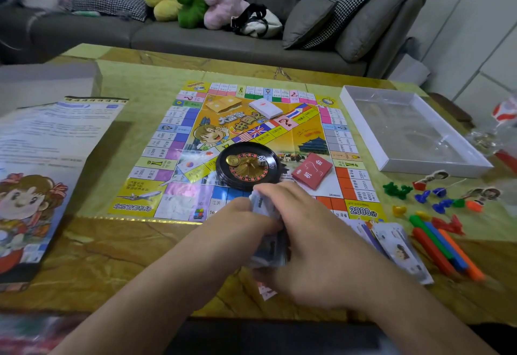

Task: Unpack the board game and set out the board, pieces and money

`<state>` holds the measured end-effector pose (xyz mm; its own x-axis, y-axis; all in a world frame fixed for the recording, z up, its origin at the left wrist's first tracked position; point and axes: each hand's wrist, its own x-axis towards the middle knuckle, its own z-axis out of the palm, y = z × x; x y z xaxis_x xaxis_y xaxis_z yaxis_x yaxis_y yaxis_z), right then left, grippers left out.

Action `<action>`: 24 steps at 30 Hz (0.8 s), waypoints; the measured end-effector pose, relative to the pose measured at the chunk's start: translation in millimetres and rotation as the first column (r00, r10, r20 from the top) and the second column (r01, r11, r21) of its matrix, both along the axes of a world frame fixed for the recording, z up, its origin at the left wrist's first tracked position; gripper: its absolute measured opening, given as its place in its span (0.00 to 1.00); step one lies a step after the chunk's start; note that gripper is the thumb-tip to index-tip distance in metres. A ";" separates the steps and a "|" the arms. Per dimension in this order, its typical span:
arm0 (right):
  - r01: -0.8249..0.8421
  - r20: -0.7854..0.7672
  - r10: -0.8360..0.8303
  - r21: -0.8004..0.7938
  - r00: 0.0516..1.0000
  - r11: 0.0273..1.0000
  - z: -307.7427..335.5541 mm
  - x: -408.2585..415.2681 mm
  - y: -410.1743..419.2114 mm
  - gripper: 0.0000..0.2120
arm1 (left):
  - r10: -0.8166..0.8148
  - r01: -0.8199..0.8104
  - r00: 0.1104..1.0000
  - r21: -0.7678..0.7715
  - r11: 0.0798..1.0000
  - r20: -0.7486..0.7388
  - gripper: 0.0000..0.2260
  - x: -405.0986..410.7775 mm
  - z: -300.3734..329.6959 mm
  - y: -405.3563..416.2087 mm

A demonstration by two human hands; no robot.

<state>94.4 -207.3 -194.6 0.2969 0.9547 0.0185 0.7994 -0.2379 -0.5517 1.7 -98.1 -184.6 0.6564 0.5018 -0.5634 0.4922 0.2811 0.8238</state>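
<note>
Marbled surface (117,245) carries our unfolded board (179,142) — both hands, left (246,215) and right (310,242), fingers curled round the money (268,251), probably squaring the stack for dealing.

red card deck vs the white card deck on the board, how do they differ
The red card deck lies near the board's right edge, just right of the roulette wheel; the white card deck sits farther back, near the board's centre top. The red card deck shows large white characters on top; the white card deck looks almost plain, with a faint reddish mark. Both are squared stacks lying flat and untouched.
</note>
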 end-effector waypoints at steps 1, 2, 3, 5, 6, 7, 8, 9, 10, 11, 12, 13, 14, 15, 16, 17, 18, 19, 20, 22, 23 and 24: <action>0.018 -0.009 -0.019 -0.023 1.000 1.000 3.3 -3.2 -5.4 0.42 | -0.034 0.035 0.999 0.020 0.999 -0.009 0.17 -0.6 1.0 -1.6; 0.015 -0.009 -0.015 -0.014 1.000 1.000 -2.8 -0.5 -1.8 0.45 | -0.053 0.054 0.998 0.045 0.998 -0.015 0.19 -1.3 -3.2 0.6; 0.002 -0.044 -0.003 -0.030 0.999 1.000 -0.1 -0.1 -3.9 0.50 | -0.022 0.022 1.000 0.034 0.999 -0.003 0.19 -2.8 -2.9 2.8; 0.031 -0.111 -0.039 -0.073 0.993 0.997 -3.4 7.9 -6.2 0.56 | 0.087 -0.087 0.996 -0.020 0.996 0.032 0.16 -4.4 -6.2 13.4; 0.044 -0.104 -0.055 -0.110 0.993 0.993 -3.8 9.9 -8.8 0.54 | 0.151 -0.149 0.987 -0.051 0.988 0.054 0.13 -5.5 -7.7 22.4; 0.046 -0.038 -0.051 -0.125 0.998 0.991 -6.3 11.0 -11.3 0.49 | 0.221 -0.215 0.973 -0.090 0.973 0.065 0.12 -6.5 -8.3 31.5; 0.032 0.037 -0.028 -0.132 0.999 0.991 -8.7 9.5 -12.2 0.44 | 0.271 -0.261 0.960 -0.118 0.958 0.069 0.12 -6.7 -8.8 40.1; 0.011 0.099 0.005 -0.157 0.995 0.988 -11.4 4.8 -11.5 0.40 | 0.298 -0.287 0.952 -0.130 0.949 0.076 0.12 -8.5 -6.8 46.0; -0.014 0.147 0.042 -0.184 0.988 0.983 -16.0 0.2 -11.9 0.37 | 0.319 -0.303 0.944 -0.155 0.940 0.085 0.11 -8.9 -6.5 50.3; -0.036 0.180 0.071 -0.192 0.981 0.981 -18.2 -3.1 -12.3 0.33 | 0.337 -0.317 0.938 -0.187 0.930 0.083 0.09 -9.4 -2.9 50.9; -0.051 0.225 0.098 -0.206 0.969 0.977 -22.6 -7.6 -14.0 0.30 | 0.346 -0.323 0.935 -0.207 0.923 0.083 0.07 -9.7 -0.1 50.8; -0.061 0.282 0.118 -0.203 0.952 0.977 -21.3 -13.1 -13.8 0.28 | 0.338 -0.312 0.937 -0.223 0.923 0.088 0.04 -9.3 2.5 49.5; -0.066 0.342 0.136 -0.208 0.930 0.976 -21.6 -19.0 -14.6 0.27 | 0.335 -0.307 0.938 -0.237 0.921 0.085 0.03 -8.8 1.9 48.6; -0.078 0.411 0.147 -0.180 0.900 0.981 -23.7 -23.9 -16.4 0.29 | 0.325 -0.297 0.942 -0.246 0.923 0.082 0.03 -8.8 5.0 46.1; -0.078 0.455 0.165 -0.204 0.875 0.976 -26.4 -30.4 -17.3 0.34 | 0.326 -0.297 0.942 -0.253 0.921 0.083 0.05 -8.7 5.0 45.1; -0.091 0.455 0.205 -0.260 0.867 0.961 -33.3 -36.3 -20.1 0.37 | 0.320 -0.289 0.943 -0.252 0.924 0.090 0.06 -8.3 4.9 44.6; -0.124 0.467 0.241 -0.268 0.851 0.955 -44.2 -41.9 -23.3 0.38 | 0.320 -0.288 0.942 -0.250 0.924 0.096 0.07 -7.9 2.8 45.9; -0.163 0.474 0.256 -0.230 0.842 0.960 -56.5 -45.5 -26.0 0.36 | 0.319 -0.287 0.943 -0.257 0.923 0.095 0.07 -7.4 3.0 46.0; -0.186 0.474 0.253 -0.184 0.844 0.965 -65.1 -47.9 -28.9 0.30 | 0.319 -0.283 0.942 -0.265 0.922 0.105 0.07 -6.5 1.6 46.2; -0.217 0.465 0.221 -0.062 0.858 0.974 -71.1 -47.9 -35.7 0.18 | 0.307 -0.260 0.943 -0.292 0.921 0.131 0.09 -5.6 0.7 45.0; -0.229 0.447 0.205 -0.002 0.870 0.973 -68.9 -46.1 -37.7 0.14 | 0.299 -0.246 0.944 -0.307 0.919 0.139 0.10 -5.9 1.6 44.3; -0.209 0.420 0.165 0.062 0.893 0.976 -64.9 -45.0 -40.0 0.09 | 0.293 -0.233 0.944 -0.324 0.917 0.152 0.11 -6.8 1.6 44.4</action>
<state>49.4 -247.3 -259.5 0.0580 0.9780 0.2004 0.9837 -0.0217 -0.1785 -5.1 -53.7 -183.0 0.6349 0.5003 -0.5887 0.2057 0.6250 0.7530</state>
